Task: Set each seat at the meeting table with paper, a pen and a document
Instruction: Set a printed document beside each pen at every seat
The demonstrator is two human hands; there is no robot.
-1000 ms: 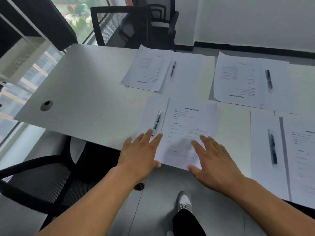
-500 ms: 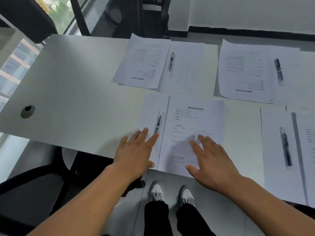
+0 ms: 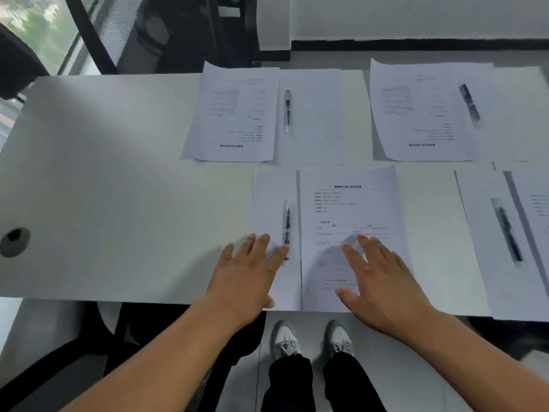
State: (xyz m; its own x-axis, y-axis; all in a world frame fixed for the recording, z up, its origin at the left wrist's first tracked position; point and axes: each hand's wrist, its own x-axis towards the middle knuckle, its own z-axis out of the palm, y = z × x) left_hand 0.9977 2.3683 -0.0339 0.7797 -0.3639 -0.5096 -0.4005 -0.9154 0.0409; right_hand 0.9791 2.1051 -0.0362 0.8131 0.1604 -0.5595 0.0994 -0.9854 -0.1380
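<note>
While both hands lay flat on the near setting, we read the key relation off the pen point(image 3: 287, 230): its long axis ran straight away from us, on the blank paper point(image 3: 271, 203), just left of the document point(image 3: 350, 209) whose left edge overlapped that paper. Left hand point(image 3: 248, 278) was the nearer one: fingers straight and spread, gripping nothing, index fingertip touching or just beside the pen's near end; we couldn't tell which. Right hand point(image 3: 383, 286) was also flat and unclenched, pressing the document's lower half, well clear of the pen.

Our call: any squaring-up of this setting would be a slide along the table point(image 3: 118, 188), left hand for paper and pen, right for document. A sideways push from the left hand could roll the pen.

Outward: three more settings were laid.
- far side, opposite: printed sheet point(image 3: 234, 114) with a second pen point(image 3: 287, 110) beside it
- far right: another sheet point(image 3: 421, 108) and a blurred pen point(image 3: 469, 104)
- near right: a dark pen point(image 3: 509, 233) on paper, cut off by the frame edge

Hard to read: print on all sheets was too small or smeared. The near edges of paper and document sat under our palms. A chair point(image 3: 124, 31) stood beyond the far edge, and there was a cable hole point(image 3: 15, 242) at the table's left.
</note>
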